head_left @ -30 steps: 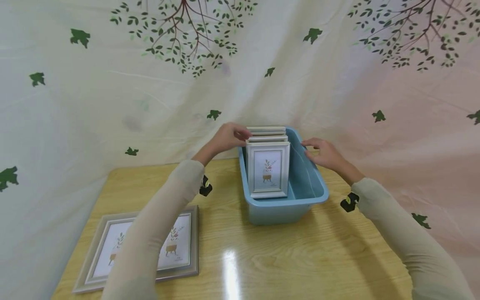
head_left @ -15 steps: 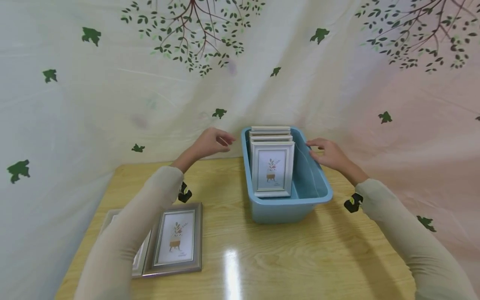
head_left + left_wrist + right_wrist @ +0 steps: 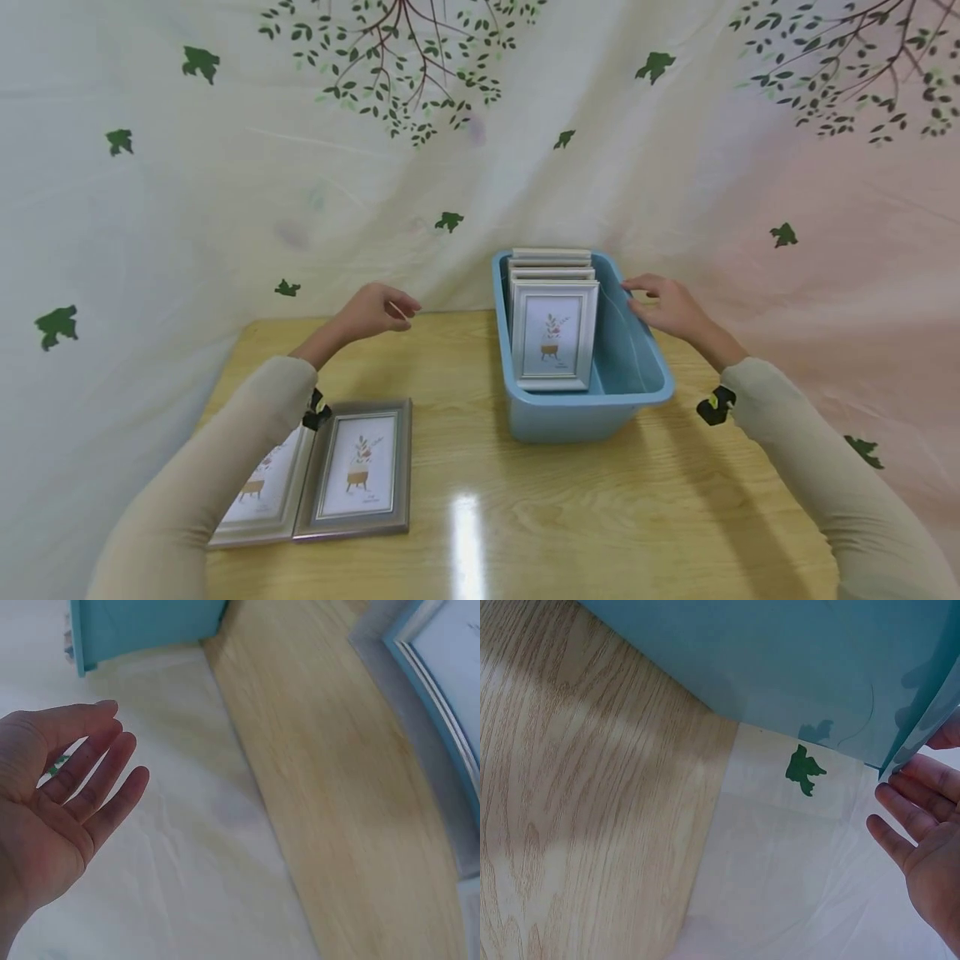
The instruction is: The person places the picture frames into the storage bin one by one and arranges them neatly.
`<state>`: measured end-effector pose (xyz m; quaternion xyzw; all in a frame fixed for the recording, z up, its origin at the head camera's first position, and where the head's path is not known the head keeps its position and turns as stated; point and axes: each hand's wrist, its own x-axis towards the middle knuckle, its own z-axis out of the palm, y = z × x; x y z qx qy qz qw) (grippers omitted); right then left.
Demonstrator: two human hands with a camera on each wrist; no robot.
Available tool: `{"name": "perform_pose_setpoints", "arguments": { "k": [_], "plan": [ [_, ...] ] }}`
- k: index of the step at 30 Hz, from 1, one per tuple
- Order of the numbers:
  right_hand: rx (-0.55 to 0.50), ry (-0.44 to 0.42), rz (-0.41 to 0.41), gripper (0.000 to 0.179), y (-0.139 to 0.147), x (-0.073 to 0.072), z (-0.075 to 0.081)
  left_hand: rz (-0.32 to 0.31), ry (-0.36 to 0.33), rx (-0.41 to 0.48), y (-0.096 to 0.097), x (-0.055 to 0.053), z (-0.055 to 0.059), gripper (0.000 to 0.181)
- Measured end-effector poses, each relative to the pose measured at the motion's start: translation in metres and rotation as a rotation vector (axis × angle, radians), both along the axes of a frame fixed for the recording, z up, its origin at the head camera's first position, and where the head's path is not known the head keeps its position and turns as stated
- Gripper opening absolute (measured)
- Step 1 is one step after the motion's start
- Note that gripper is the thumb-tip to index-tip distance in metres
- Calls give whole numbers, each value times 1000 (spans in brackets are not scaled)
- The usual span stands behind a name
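My left hand (image 3: 377, 310) hovers over the back left of the table, its fingers loosely bent and holding nothing. In the left wrist view the same hand (image 3: 67, 787) shows thumb and fingers apart. At the right rim of a light blue plastic bin (image 3: 592, 400), my right hand (image 3: 670, 307) touches the edge with its fingertips. Its fingers look nearly straight in the right wrist view, where the rim partly hides the thumb. Inside the bin, several pale picture frames (image 3: 557, 335) stand upright in a row along the left side. The front one has a potted-plant print.
Two larger picture frames lie flat at the table's left, side by side: a dark silver frame (image 3: 360, 468) and a paler frame (image 3: 262, 492) partly behind my left sleeve. A wood-grain table (image 3: 540, 517) meets a leaf-print cloth (image 3: 360, 208) at its back edge.
My left hand has withdrawn from the upright frames in the bin and moved left and slightly down, over the table. My right hand has stayed at the bin's right rim.
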<state>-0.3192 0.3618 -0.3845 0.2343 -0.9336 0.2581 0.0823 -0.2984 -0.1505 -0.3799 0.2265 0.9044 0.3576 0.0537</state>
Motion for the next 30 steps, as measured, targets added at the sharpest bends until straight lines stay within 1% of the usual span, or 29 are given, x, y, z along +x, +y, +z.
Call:
{"name": "perform_pose_setpoints", "arguments": {
  "k": [5, 7, 12, 14, 18, 22, 25, 30],
  "plan": [
    [10, -4, -14, 39, 1, 1, 0, -12, -44, -12, -26, 6, -13, 32],
    [12, -7, -15, 39, 0, 2, 1, -27, -69, -16, -37, 9, -19, 32],
    [12, -12, -13, 40, -1, 2, 2, -62, -141, -95, -61, 19, -32, 34],
    [13, -15, -16, 40, -2, 2, 2, -66, -180, -135, -69, 24, -37, 35],
    [17, -14, -20, 40, -2, 2, 2, -90, -228, -179, -81, 31, -46, 35],
    [23, -11, -21, 40, -1, 1, 1, -99, -259, -225, -91, 35, -52, 31],
    [19, -10, -20, 40, -1, 0, 1, -82, -291, -254, -96, 35, -55, 29],
    [13, -9, -21, 40, -1, 0, 2, -67, -322, -271, -102, 35, -58, 26]
  ]
}}
